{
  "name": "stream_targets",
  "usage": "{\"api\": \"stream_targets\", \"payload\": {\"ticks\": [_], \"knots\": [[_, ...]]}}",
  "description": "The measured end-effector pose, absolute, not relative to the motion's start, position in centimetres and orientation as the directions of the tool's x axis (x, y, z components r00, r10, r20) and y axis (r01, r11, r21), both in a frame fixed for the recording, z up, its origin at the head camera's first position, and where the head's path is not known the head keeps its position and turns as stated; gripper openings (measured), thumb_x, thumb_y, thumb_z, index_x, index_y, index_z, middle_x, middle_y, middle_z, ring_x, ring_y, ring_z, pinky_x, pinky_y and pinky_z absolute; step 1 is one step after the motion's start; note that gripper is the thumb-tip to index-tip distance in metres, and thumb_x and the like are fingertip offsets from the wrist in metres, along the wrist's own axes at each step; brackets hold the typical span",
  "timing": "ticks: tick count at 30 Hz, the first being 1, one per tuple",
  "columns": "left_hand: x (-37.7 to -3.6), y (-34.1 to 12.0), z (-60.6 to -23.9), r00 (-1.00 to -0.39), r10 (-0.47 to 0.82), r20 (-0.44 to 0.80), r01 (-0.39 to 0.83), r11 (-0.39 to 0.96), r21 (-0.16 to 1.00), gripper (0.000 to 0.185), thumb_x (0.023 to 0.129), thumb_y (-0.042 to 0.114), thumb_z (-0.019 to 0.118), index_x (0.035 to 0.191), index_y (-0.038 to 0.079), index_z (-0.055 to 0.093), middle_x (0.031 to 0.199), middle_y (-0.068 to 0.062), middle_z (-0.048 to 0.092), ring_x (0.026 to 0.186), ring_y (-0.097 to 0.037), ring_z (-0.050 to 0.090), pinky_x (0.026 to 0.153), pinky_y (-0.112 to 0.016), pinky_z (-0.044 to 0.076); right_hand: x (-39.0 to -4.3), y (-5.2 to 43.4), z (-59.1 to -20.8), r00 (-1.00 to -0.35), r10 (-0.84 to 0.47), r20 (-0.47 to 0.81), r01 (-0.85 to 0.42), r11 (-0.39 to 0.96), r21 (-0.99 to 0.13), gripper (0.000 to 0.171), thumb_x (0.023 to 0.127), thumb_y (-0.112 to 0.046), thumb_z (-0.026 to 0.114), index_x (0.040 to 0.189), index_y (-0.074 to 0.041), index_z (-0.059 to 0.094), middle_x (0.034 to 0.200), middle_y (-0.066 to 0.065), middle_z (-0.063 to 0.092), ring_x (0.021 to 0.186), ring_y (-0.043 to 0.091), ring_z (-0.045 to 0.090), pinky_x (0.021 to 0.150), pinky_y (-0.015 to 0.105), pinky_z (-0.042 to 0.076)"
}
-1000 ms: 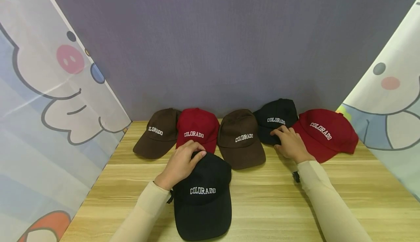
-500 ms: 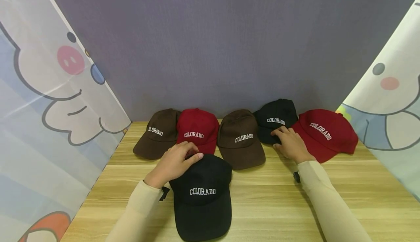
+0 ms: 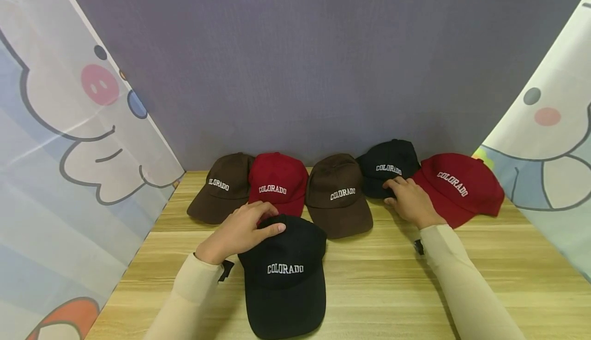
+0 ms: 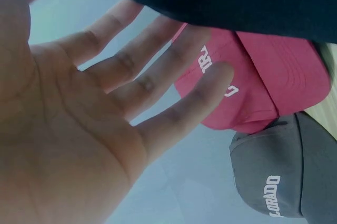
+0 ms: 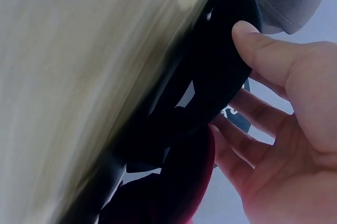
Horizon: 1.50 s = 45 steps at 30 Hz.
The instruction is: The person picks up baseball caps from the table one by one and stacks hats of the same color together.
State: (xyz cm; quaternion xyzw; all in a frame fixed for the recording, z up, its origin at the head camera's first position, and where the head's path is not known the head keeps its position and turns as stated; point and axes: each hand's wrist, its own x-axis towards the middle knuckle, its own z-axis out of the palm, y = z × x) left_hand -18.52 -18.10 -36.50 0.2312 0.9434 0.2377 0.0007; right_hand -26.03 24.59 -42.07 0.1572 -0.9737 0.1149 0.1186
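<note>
I see left hand (image 3: pixel 240 231) released, fingers extended at the crown of the front black cap (image 3: pixel 286 294) on the table (image 3: pixel 374 288). Right hand (image 3: pixel 411 204) pinches the rear black cap (image 3: pixel 392 156) by its brim, between brown cap (image 3: pixel 336 181) and red cap (image 3: pixel 466 188).

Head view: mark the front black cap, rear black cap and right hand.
Front black cap (image 3: pixel 284 279), head view: crown, below lettering.
Rear black cap (image 3: pixel 390 157), head view: crown, above lettering.
Right hand (image 3: pixel 411 203), head view: its back.

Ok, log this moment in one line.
left hand: fingers spread, at front black cap, contact unclear | right hand: pinches rear black cap by brim | red caps, brown caps: back row
</note>
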Motion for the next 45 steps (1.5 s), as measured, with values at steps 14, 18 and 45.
{"api": "stream_targets", "payload": {"ticks": [14,18,45], "knots": [[-18.6,-18.4,-36.5,-0.889,0.456,0.040,0.423,0.785,0.452,0.056,0.088,0.061,0.071,0.126,0.020,0.066,0.122,0.002,0.069,0.117,-0.019,0.061,0.101,-0.049,0.051,-25.7,24.9,-40.9,-0.919,-0.259,0.298,-0.325,0.925,-0.195,0.032,0.091,-0.010,0.074,0.121,-0.003,0.066,0.116,0.021,0.068,0.097,0.048,0.066,0.079,0.063,0.053],[-18.5,-18.3,-36.5,-0.890,0.455,0.030,0.419,0.790,0.449,0.060,0.086,0.062,0.073,0.127,0.020,0.065,0.123,0.002,0.069,0.120,-0.021,0.059,0.102,-0.050,0.050,-25.8,25.1,-40.6,-0.923,-0.250,0.293,-0.315,0.928,-0.201,0.030,0.091,-0.009,0.072,0.120,-0.004,0.066,0.117,0.022,0.069,0.094,0.047,0.069,0.078,0.063,0.054],[-18.8,-18.3,-36.9,-0.884,0.468,0.016,0.423,0.785,0.453,0.062,0.084,0.062,0.075,0.128,0.020,0.064,0.124,0.002,0.069,0.120,-0.020,0.059,0.104,-0.049,0.049,-25.8,25.6,-39.6,-0.784,-0.051,0.619,-0.245,0.941,-0.233,0.019,0.096,-0.008,0.064,0.112,-0.004,0.074,0.101,0.021,0.073,0.069,0.054,0.065,0.051,0.064,0.049]]}}
